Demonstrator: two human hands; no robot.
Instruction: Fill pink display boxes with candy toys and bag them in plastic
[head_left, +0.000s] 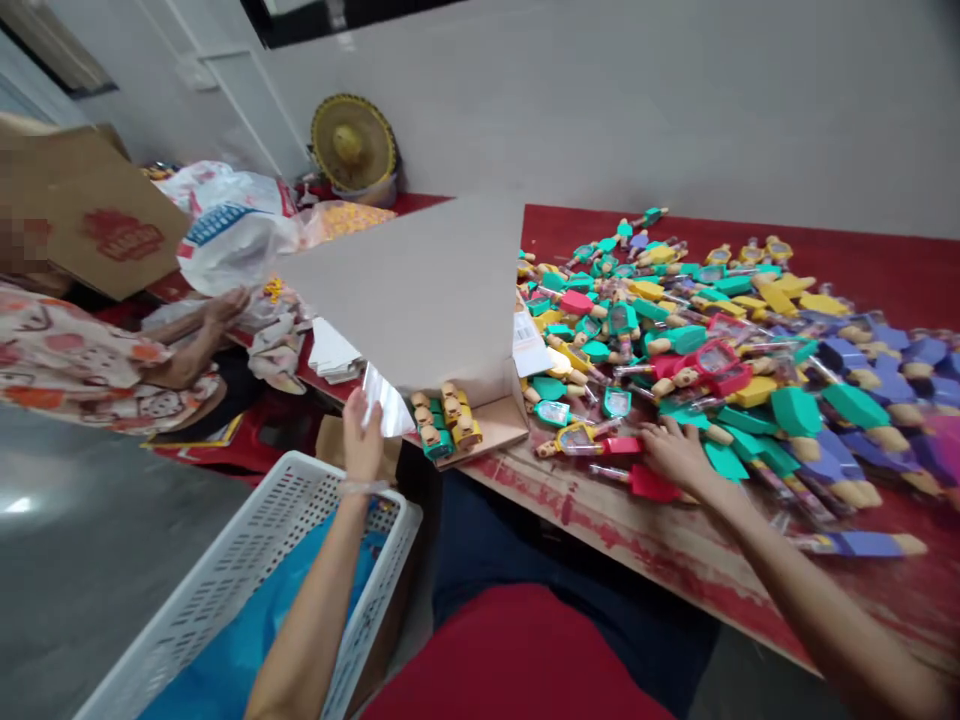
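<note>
A cardboard display box (484, 425) with a tall grey-white raised lid (427, 290) stands at the table's front edge. Inside it, several small toys with green and yellow bodies and tan bear-like heads (448, 410) stand in rows. My left hand (364, 435) pinches a shiny, pale flap (386, 402) at the box's left side. To the right lies a large heap of plastic toys (622, 320) in green, yellow, red and purple, with clear tubes. My right hand (671, 455) rests at the heap's near edge, fingers apart, touching a red toy (654, 482).
A white perforated basket (292, 480) holding blue plastic stands below on my left. White cards (334, 352) are stacked left of the box. Farther left, another person's hands (217, 312) work near plastic bags (240, 235) and a large carton (112, 210). A straw hat (352, 145) leans against the wall.
</note>
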